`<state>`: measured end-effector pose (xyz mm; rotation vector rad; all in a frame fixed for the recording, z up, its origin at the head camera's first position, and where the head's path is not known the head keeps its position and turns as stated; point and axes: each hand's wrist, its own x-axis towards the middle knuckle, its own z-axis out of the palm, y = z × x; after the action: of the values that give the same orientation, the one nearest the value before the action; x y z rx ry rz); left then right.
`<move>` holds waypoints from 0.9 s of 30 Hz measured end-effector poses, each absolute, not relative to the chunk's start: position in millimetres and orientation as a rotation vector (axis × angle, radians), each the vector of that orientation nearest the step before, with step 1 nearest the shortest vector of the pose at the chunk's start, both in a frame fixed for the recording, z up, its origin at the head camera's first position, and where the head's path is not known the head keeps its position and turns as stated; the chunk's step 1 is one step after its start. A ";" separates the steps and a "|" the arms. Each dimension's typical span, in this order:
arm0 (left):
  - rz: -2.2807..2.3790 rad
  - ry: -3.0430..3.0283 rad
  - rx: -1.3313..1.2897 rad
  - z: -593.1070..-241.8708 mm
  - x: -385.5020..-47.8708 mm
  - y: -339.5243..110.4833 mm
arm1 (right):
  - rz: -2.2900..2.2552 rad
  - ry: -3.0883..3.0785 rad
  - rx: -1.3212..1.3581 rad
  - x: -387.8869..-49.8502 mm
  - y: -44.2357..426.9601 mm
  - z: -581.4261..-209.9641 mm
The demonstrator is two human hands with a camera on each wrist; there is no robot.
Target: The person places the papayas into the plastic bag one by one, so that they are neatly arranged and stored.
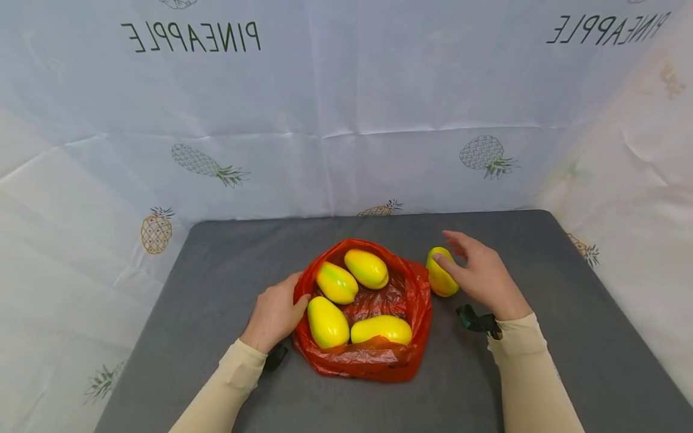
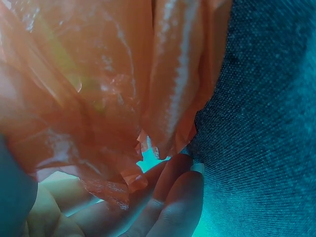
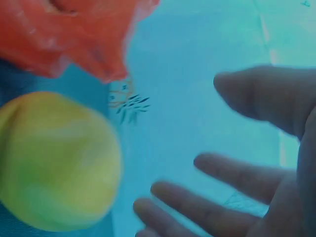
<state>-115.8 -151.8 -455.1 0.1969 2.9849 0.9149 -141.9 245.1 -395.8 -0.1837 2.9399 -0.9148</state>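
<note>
A red plastic bag (image 1: pixel 373 364) stands with its mouth spread wide on the grey table. Several glossy yellow mangoes lie inside, one at the back (image 1: pixel 366 269) and another along the front (image 1: pixel 381 329). My left hand (image 1: pixel 276 313) holds the bag's left rim, thumb over the edge and fingers outside; the left wrist view shows those fingers (image 2: pixel 180 197) against the crinkled plastic. Just right of the bag, a yellow-green mango (image 1: pixel 441 282) rests on the table. Over it hovers my right hand (image 1: pixel 482 273), fingers spread; the right wrist view shows a gap between hand and mango (image 3: pixel 61 163).
The grey table (image 1: pixel 216 270) runs back to a white cloth (image 1: pixel 325 174) printed with pineapples, which hangs behind it and along the sides. A dark strap (image 1: pixel 476 320) is on my right wrist.
</note>
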 end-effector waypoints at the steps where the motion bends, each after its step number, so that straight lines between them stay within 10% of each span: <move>1: 0.912 2.985 0.196 -455.2 -116.2 -151.7 | -0.903 2.925 -0.146 -144.3 246.4 -398.8; 27: 0.905 2.972 0.198 -453.2 -116.9 -151.7 | -0.789 2.792 0.031 -156.7 248.3 -429.2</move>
<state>-116.9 -151.7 -453.2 0.1979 2.9716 0.9053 -156.7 248.3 -429.2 0.0314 2.7924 -0.7890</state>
